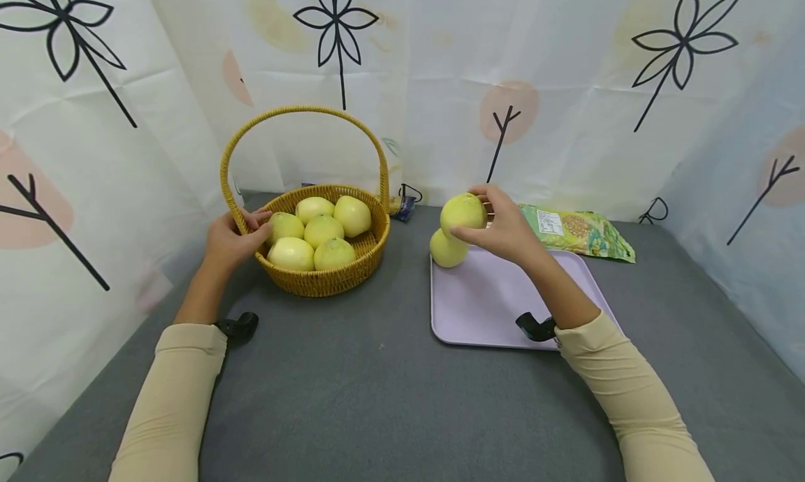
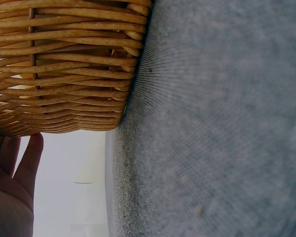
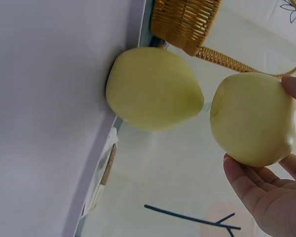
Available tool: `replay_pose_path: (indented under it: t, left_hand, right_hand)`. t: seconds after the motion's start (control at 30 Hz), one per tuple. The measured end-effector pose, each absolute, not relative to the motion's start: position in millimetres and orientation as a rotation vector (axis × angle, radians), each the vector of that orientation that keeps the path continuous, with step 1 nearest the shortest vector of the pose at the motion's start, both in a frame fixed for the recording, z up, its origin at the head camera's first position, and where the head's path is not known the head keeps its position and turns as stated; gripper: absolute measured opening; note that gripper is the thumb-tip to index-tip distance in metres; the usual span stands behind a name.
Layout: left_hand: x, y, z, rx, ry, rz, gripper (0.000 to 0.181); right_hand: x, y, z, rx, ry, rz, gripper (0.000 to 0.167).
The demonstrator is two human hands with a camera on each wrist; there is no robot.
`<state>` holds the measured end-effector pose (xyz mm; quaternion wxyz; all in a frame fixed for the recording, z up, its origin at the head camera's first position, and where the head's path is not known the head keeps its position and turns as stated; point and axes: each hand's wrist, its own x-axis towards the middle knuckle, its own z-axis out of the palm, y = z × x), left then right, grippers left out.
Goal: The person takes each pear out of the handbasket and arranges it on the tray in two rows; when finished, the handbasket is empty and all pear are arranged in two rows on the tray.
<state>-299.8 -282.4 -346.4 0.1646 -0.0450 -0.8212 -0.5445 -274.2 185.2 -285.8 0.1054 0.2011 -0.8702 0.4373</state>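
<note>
My left hand [image 1: 234, 241] grips the rim of a woven basket [image 1: 321, 283] at the left base of its tall handle. Several smooth, yellow-green round fruits [image 1: 323, 229] lie in the basket. Between thumb and fingers, my right hand [image 1: 503, 223] holds another yellow-green fruit [image 3: 254, 118] above the back left of a lilac tray [image 1: 497, 307]. A second, tapering fruit [image 3: 153, 89] stands on the tray, below the held one; the right wrist view shows a gap between the two. In the left wrist view, the left fingers [image 2: 29, 160] reach up to the basket's wickerwork.
Behind the tray lies a green and yellow plastic packet [image 1: 575, 232]. A small dark blue wrapper [image 1: 404, 208] sits by the basket's right side. Patterned white curtain [image 1: 428, 70] surrounds the grey tabletop [image 1: 377, 391] at the back and sides.
</note>
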Motion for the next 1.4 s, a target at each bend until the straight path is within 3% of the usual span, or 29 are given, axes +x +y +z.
replay_pose_path:
  t: [0.7, 1.4]
  left_hand:
    - [-304, -282, -348, -0.117, -2.354, -1.535, 0.034]
    - [-302, -285, -349, -0.099, -2.365, -1.528, 0.034]
  right_hand:
    - [-285, 227, -297, 0.321, -2.745, 1.225, 0.068]
    - [-305, 229, -321, 0.45, -2.962, 0.99, 0.072]
